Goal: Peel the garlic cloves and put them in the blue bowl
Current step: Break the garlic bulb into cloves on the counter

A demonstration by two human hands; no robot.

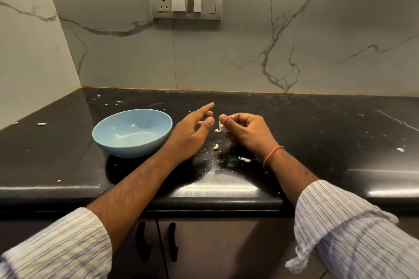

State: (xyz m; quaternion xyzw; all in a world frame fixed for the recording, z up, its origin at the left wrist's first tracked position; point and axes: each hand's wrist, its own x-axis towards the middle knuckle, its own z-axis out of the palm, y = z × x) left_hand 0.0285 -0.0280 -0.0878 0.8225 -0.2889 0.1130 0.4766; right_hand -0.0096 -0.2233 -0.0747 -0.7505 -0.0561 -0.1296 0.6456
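Currently right hand (246, 130) pinches clove (221, 126), right of bowl (132, 131); left hand (192, 130) spread. Clove light, slippery-skinned: hold ends.

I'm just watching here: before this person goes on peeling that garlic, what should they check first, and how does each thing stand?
1. Garlic clove gripped by right hand: ok.
2. Left hand free, fingers straight: ok.
3. Round light-blue bowl within reach beside left hand: ok.
4. Bowl upright, nothing in it: ok.
5. Clove fully peeled: cannot tell, mostly hidden.
6. Black stone counter tidy: not ok, peel scraps lie scattered.
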